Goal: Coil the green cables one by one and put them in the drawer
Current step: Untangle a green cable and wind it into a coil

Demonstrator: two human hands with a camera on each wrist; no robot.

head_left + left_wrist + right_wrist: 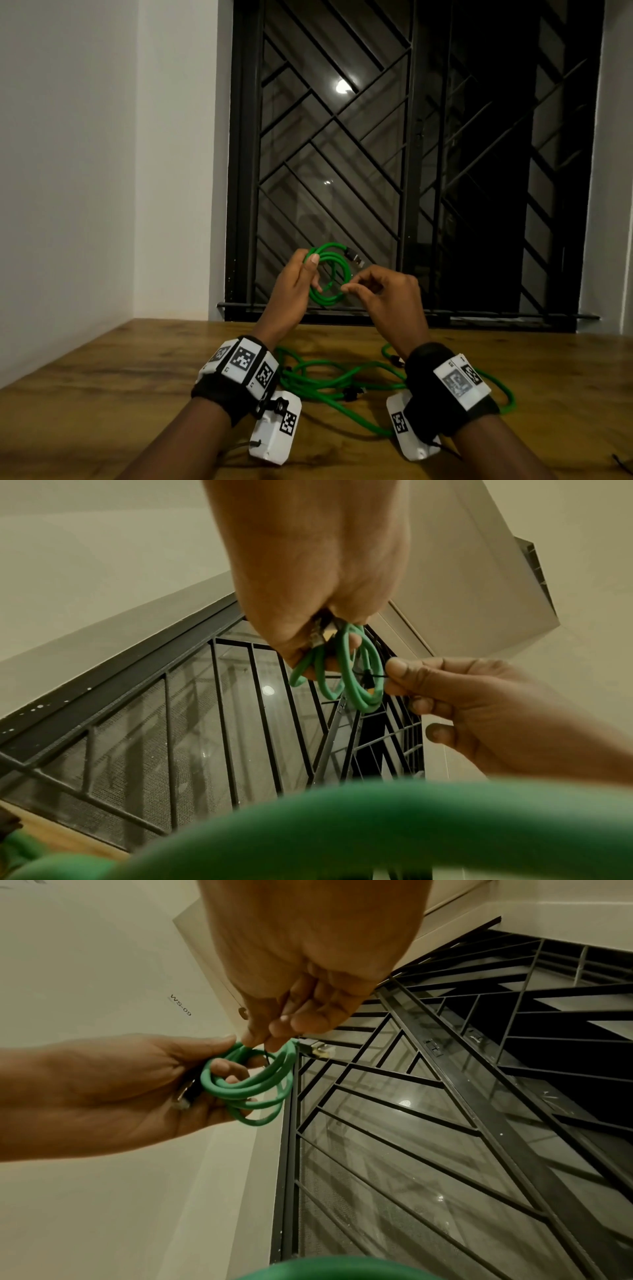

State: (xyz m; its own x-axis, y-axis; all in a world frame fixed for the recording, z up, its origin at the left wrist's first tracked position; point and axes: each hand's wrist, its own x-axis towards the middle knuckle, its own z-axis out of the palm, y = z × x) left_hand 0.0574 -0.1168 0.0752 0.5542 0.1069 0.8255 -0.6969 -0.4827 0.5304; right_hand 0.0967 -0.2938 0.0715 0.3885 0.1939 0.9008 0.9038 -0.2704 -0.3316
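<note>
A green cable wound into a small coil [330, 274] [356, 674] [253, 1088] is held up in front of the window, above the table. My left hand [301, 274] [143, 1085] grips its left side, thumb on top and fingers through the loops. My right hand [363, 286] [404, 677] [263, 1039] pinches a thin black tie [371, 675] at the coil's right edge. A metal plug [356, 260] [316, 1050] sticks out at the top right. More green cables [335, 380] lie loose and tangled on the table under my wrists. No drawer is in view.
A wooden table [102, 394] spreads below, ending at a white wall [85, 154] on the left and a dark barred window [411, 154] straight ahead. Blurred green cable [342, 831] fills the bottom of both wrist views.
</note>
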